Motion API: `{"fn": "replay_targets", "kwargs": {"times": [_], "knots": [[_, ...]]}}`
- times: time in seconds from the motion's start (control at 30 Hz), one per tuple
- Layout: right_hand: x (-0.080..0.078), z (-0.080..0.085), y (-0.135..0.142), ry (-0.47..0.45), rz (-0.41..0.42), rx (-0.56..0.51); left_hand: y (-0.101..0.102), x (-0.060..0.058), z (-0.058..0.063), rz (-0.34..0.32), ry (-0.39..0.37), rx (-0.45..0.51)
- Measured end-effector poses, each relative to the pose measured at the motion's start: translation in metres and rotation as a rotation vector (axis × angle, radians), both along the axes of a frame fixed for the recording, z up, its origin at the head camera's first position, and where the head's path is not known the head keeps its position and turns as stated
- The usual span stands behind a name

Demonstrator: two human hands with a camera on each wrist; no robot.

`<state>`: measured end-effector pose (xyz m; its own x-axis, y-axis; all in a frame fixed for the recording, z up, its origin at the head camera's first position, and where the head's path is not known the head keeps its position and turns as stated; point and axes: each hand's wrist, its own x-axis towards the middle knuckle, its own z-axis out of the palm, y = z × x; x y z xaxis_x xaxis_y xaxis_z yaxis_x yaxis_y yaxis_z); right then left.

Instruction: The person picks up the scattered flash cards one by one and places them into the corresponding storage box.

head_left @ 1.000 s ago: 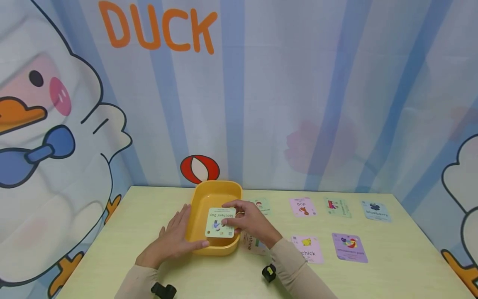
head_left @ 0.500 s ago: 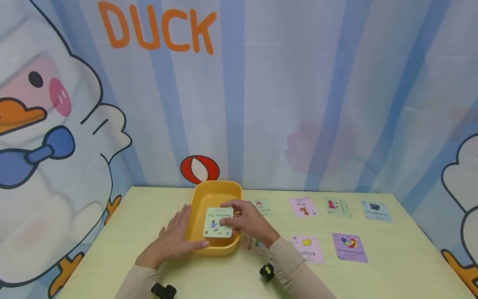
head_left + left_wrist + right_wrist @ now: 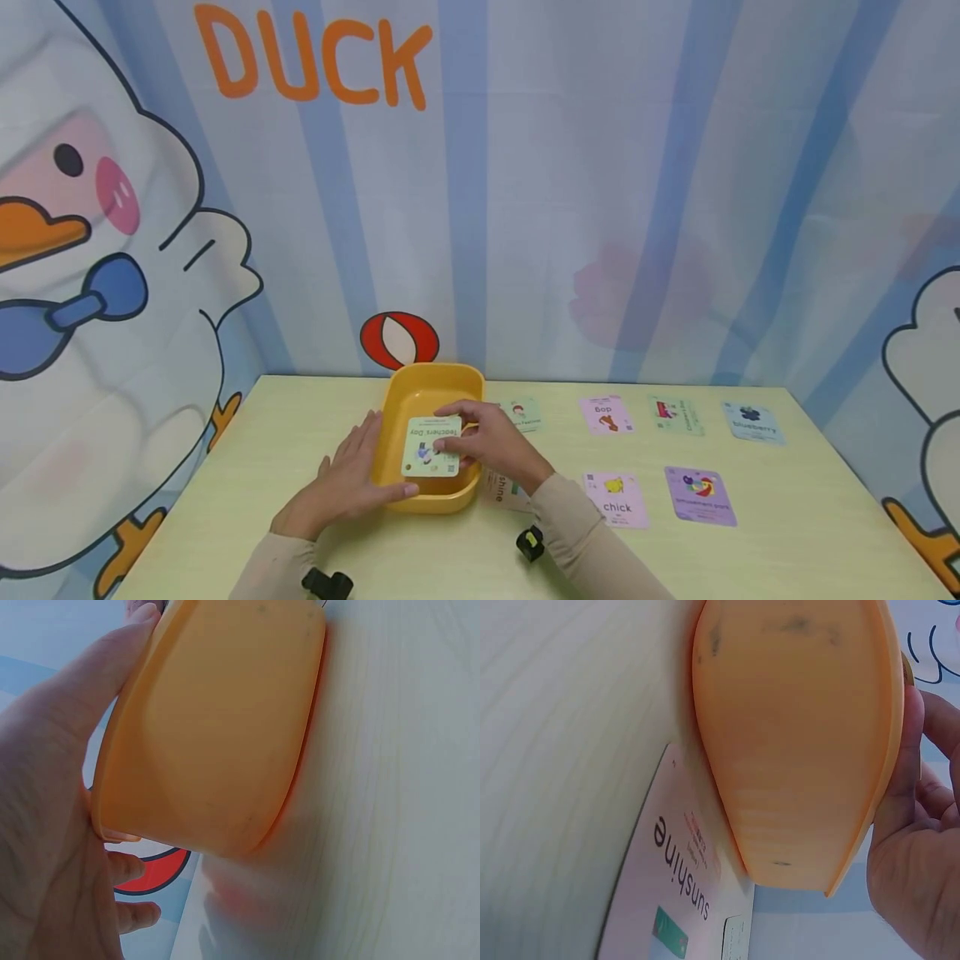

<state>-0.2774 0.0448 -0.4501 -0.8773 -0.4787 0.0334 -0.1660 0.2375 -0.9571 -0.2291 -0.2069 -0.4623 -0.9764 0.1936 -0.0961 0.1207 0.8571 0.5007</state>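
In the head view, a yellow plastic tray [image 3: 429,375] sits on the table's left half. My left hand [image 3: 337,487] lies along its left side, fingers extended, with the thumb on the near rim; the left wrist view shows the tray's outer wall [image 3: 210,727] beside that thumb. Over the tray, my right hand [image 3: 495,443] pinches the right edge of a pale "Teachers' Day" card [image 3: 427,442], text upside down from here. Some right fingertips are hidden by the card. Under the right forearm, a "sunshine" card [image 3: 504,492] is partly covered; the right wrist view shows it beside the tray.
Right of the tray lie spread cards: a green one [image 3: 522,414], a pink "dog" [image 3: 606,416], another green [image 3: 677,416], a blue "blueberry" [image 3: 753,423], a pink "chick" [image 3: 615,500] and a purple "amusement park" [image 3: 701,496]. A printed duck curtain [image 3: 525,167] stands behind the table.
The right hand has drifted slightly left with the Teachers' Day card, still over the tray. My left hand and the tray stay in place.
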Motion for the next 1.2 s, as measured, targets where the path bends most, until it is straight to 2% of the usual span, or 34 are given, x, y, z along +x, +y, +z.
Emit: {"fn": "replay_targets", "kwargs": {"times": [0.7,1.2], "knots": [[-0.0002,-0.0011,-0.001,-0.022,0.008,0.009,0.0003,-0.0015,-0.0021,0.001,0.005,0.0],[0.0006,-0.0016,-0.0035,0.014,-0.009,0.037,0.0,-0.0009,-0.0018,0.005,0.007,-0.006]]}}
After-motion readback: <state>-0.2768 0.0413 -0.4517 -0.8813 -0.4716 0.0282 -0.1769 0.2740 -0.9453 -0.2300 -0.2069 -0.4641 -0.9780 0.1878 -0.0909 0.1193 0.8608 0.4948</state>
